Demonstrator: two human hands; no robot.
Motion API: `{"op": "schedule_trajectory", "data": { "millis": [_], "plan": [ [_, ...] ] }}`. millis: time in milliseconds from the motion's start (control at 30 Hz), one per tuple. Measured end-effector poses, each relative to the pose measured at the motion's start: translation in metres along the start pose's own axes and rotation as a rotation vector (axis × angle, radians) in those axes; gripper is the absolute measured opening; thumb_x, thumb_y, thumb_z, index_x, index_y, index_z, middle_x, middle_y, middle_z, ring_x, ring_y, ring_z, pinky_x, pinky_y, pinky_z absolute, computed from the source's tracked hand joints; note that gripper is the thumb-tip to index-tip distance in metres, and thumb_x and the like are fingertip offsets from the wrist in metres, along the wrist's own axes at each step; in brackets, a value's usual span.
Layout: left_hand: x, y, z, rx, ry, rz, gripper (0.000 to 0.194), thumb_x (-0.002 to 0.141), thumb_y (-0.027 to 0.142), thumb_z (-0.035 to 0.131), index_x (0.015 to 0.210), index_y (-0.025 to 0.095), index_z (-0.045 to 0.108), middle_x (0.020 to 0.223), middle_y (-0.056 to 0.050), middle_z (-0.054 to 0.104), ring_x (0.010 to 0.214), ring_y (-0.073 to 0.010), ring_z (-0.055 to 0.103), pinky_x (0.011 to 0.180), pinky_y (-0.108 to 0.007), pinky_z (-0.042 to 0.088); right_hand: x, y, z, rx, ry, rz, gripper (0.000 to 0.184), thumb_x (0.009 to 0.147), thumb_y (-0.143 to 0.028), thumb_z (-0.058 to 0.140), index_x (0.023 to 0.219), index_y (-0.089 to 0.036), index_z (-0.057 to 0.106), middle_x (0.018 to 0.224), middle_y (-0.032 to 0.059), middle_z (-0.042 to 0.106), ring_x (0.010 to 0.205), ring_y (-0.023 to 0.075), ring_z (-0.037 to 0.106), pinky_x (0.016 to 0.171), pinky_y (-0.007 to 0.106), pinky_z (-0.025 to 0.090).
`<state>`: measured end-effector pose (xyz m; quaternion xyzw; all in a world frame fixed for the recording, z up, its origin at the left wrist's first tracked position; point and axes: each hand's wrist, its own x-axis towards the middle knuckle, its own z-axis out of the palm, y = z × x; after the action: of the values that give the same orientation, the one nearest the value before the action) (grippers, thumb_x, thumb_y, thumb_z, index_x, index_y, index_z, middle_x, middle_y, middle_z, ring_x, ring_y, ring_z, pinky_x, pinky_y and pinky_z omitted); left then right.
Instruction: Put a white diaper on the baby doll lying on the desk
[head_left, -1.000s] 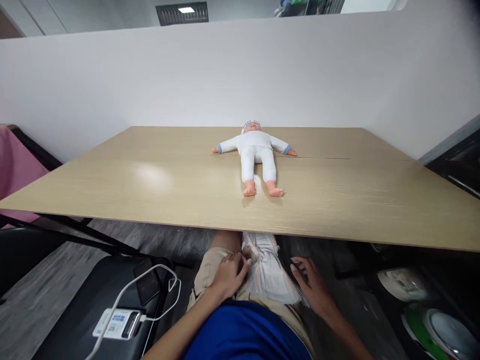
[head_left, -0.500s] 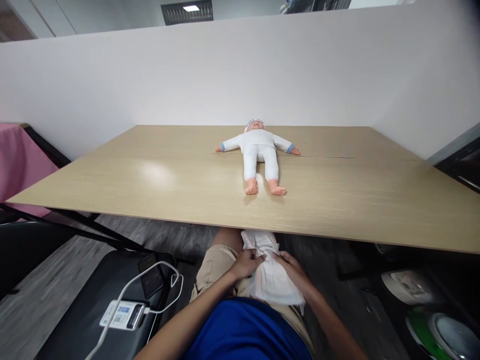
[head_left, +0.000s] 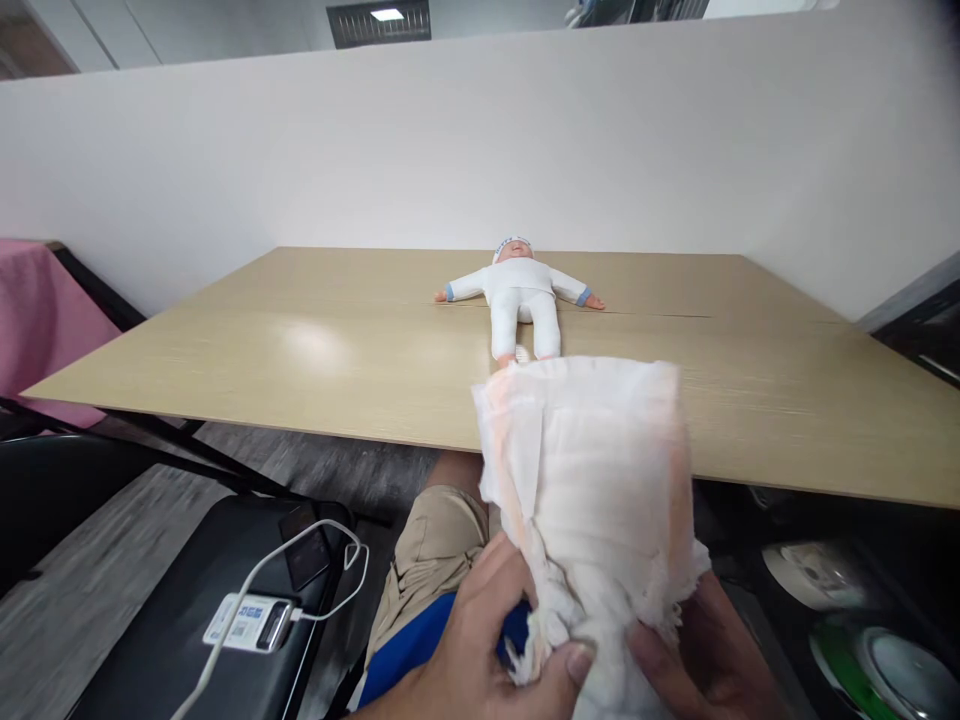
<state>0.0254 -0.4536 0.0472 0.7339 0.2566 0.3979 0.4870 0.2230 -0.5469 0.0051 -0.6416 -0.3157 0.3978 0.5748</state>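
Observation:
A white diaper (head_left: pixel 600 460) with pale orange side strips is held up close in front of me, its wide end toward the table. My left hand (head_left: pixel 495 640) pinches its gathered lower left edge between thumb and fingers. On the other side my right hand (head_left: pixel 697 660) grips the ruffled edge, its fingers partly hidden behind the material. Beyond it a baby doll (head_left: pixel 521 290) in a white suit with blue cuffs lies on its back, arms spread. The diaper covers the doll's feet from view.
The doll lies on a wooden table (head_left: pixel 360 340) against a white partition (head_left: pixel 375 150). At lower left, a black chair (head_left: pixel 150 640) bears a power bank (head_left: pixel 251 622), a white cable (head_left: pixel 232 610) and a dark phone-like slab (head_left: pixel 304 550). Pink cloth (head_left: pixel 52 320) hangs at far left.
Both hands have lifted the diaper from my lap toward the camera, above the table's front edge. The doll has stayed in place.

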Motion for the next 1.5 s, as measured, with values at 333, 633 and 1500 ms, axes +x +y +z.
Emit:
{"op": "schedule_trajectory", "data": {
  "millis": [333,633,1500],
  "plan": [
    [0.019,-0.066,0.007,-0.535,0.163,-0.573,0.048,0.093,0.057,0.079,0.127,0.027,0.063,0.137,-0.006,0.068,0.132,-0.0289,0.062,0.117,-0.041,0.048,0.082,0.028,0.045,0.091,-0.21,0.009,0.045,0.089,-0.06,0.086,0.113,-0.026,0.068,0.119,0.0091,0.079,0.103,0.0311,0.078,0.087,0.039,0.067],
    [0.011,-0.105,0.013,-0.576,0.22,-0.69,0.058,0.083,0.063,0.087,0.111,0.024,0.055,0.12,-0.006,0.071,0.115,-0.0252,0.065,0.103,-0.037,0.051,0.089,0.062,0.046,0.072,-0.234,0.119,0.049,0.091,-0.063,0.083,0.115,-0.024,0.064,0.118,0.0106,0.078,0.106,0.0314,0.075,0.087,0.038,0.061],
    [0.001,-0.125,0.019,-0.447,0.263,-0.579,0.06,0.09,0.073,0.072,0.117,0.027,0.046,0.13,-0.01,0.067,0.121,-0.0253,0.063,0.108,-0.041,0.05,0.191,0.009,0.092,-1.117,-0.359,-0.941,0.059,0.114,-0.047,0.047,0.166,-0.018,0.047,0.173,0.0152,0.04,0.163,0.034,0.033,0.136,0.061,0.027]
  ]
}}
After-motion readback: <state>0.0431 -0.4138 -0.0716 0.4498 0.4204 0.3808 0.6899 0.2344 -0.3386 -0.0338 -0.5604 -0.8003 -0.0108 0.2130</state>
